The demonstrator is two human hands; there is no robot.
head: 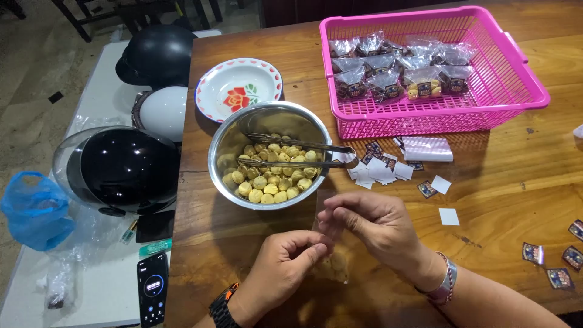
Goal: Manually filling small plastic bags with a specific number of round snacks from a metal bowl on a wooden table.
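**Two hands work a small clear bag over the table**

Both hands meet just in front of the steel bowl [270,155], above the wooden table [498,182]. The left hand [282,267] and right hand [376,228] each pinch a small clear plastic bag [331,243] between thumb and fingertips, the fingers pressed on its upper part. The bag hangs down between the hands, and a few pale round snacks seem to sit in its bottom.

The film looks thin, limp and slippery, so it likely weighs almost nothing and crumples easily; holding it at the mouth edges, as here, seems the surest grip. The snacks look light and brittle.

The steel bowl holds many round yellow snack balls [267,182], with metal tongs [297,155] lying across its rim. The pink basket [522,79] behind holds a batch of filled, sealed packets [395,70]. An empty flowered plate [238,87] stands beside the bowl. Small paper labels [379,170] lie scattered near the basket.
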